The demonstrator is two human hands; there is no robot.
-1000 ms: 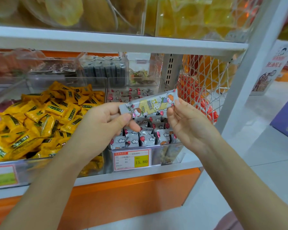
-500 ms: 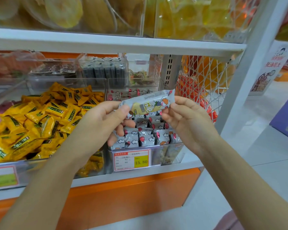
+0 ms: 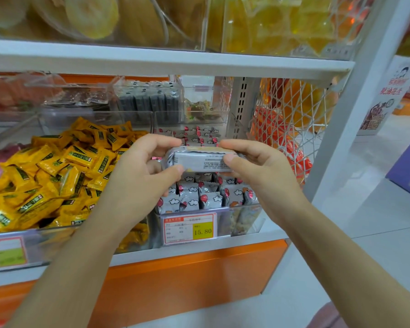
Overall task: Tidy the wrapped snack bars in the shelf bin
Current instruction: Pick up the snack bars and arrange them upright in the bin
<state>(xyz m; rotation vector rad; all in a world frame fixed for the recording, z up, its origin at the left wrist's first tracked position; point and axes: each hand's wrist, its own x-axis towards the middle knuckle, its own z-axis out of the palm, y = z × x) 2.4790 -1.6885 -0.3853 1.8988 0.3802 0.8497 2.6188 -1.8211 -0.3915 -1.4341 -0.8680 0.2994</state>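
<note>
Shelf unit [image 3: 166, 63]: white painted boards on an orange base, running left to right across your view. On the lower board, to the left, lies a loose heap of glossy yellow packets [image 3: 57, 176]. To its right stands the shelf bin [image 3: 237, 221], a clear, hard-walled plastic box with a paper price label [image 3: 189, 228] on its near face.

Inside the bin, the wrapped snack bars [image 3: 199, 197] stand on end in rough rows. They are small, crinkled foil pillows, grey with white clouds and red marks. The near row leans unevenly, so the tidying is judged unfinished.

Your left hand [image 3: 137, 183] and right hand [image 3: 258, 171] meet above the middle of the bin. Each has its fingers curled over the far edge and its thumb [image 3: 230, 159] pressed on the near face of one held bar [image 3: 199, 159], which you pinch at both ends.

Change: half a second ago this bar showed its printed yellow front and sat higher and tilted. It is now rolled so that the plain silver back with fine print faces you, and it lies level and lower, just above the standing bars. This suggests you are squaring it up, ready to slot it into a row. The film looks slick and soft, so keep hold of both ends.
</note>
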